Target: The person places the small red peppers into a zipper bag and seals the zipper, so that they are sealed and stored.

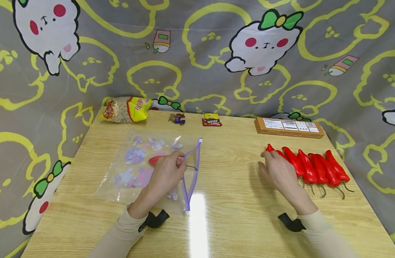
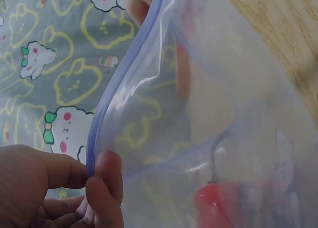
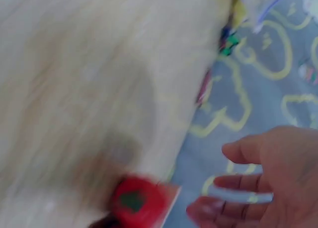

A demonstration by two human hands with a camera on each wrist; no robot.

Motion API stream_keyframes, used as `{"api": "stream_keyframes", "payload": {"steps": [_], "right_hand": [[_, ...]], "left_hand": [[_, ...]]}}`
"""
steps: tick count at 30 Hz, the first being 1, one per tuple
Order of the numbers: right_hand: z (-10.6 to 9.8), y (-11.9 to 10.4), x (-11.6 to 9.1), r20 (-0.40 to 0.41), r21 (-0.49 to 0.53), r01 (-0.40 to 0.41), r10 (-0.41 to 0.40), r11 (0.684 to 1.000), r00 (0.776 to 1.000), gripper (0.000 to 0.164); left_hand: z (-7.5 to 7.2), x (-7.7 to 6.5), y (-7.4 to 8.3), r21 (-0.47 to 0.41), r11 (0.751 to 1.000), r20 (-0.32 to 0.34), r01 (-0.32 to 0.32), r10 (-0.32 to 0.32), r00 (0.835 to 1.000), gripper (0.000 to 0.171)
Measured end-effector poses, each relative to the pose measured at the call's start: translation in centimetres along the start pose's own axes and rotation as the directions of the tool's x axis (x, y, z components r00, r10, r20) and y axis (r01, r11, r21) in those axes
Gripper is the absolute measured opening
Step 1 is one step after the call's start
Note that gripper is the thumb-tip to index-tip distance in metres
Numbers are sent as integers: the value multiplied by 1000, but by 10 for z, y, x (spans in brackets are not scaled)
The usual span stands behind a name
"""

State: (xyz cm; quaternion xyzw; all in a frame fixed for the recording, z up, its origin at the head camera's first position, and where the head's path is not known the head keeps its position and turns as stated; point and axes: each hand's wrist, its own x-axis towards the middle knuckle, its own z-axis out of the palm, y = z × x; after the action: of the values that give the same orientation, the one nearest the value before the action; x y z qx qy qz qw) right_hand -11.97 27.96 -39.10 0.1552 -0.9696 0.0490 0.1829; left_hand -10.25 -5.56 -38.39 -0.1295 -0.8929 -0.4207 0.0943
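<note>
My left hand point(image 1: 166, 172) pinches the purple zip edge of a clear plastic zip bag point(image 1: 120, 168) printed with pastel figures. In the left wrist view, thumb and fingers hold that rim point(image 2: 94, 133) and the bag's mouth gapes. One red pepper point(image 1: 154, 160) with a dark stem lies inside the bag, partly hidden by the hand in the head view. On the right, my right hand point(image 1: 278, 168) hovers by a row of several glossy red peppers point(image 1: 308, 172), overlapping the leftmost ones. In the right wrist view its fingers point(image 3: 243, 183) are loosely bent with nothing between them.
Along the table's back edge lie a yellow-ended packet point(image 1: 124, 109), a few small wrapped sweets point(image 1: 178, 118), a red-wrapped bar point(image 1: 212, 122) with a yellow piece behind it, and a long brown box point(image 1: 289, 128). A patterned cloth point(image 1: 203, 82) hangs behind the table.
</note>
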Motion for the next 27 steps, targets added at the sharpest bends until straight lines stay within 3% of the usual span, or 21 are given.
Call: {"api": "stream_keyframes", "payload": {"steps": [4, 7, 12, 19, 22, 25, 27], "right_hand": [[-1, 27, -16, 50, -99, -185, 190, 978, 980, 27], [-1, 33, -22, 116, -128, -239, 254, 963, 960, 32], [0, 32, -25, 187, -129, -254, 275, 958, 943, 36], [2, 30, -24, 239, -126, -245, 270, 961, 933, 37], [2, 27, -21, 209, -55, -226, 232, 973, 950, 33], [-6, 13, -11, 230, 111, -209, 179, 972, 957, 34], [-13, -2, -4, 263, 244, -175, 108, 954, 959, 39]], "left_hand": [[-1, -2, 1, -64, 995, 55, 70, -66, 996, 23], [-1, -2, 3, -120, 985, 83, 120, -111, 990, 25], [1, -3, 5, -211, 961, 106, 178, -159, 982, 26], [3, -2, 7, -215, 960, 111, 178, -157, 981, 25], [4, -2, 6, -212, 961, 116, 176, -154, 981, 26], [5, -2, 5, -211, 962, 112, 173, -152, 982, 26], [5, -2, 5, -212, 962, 107, 173, -153, 982, 26]]}}
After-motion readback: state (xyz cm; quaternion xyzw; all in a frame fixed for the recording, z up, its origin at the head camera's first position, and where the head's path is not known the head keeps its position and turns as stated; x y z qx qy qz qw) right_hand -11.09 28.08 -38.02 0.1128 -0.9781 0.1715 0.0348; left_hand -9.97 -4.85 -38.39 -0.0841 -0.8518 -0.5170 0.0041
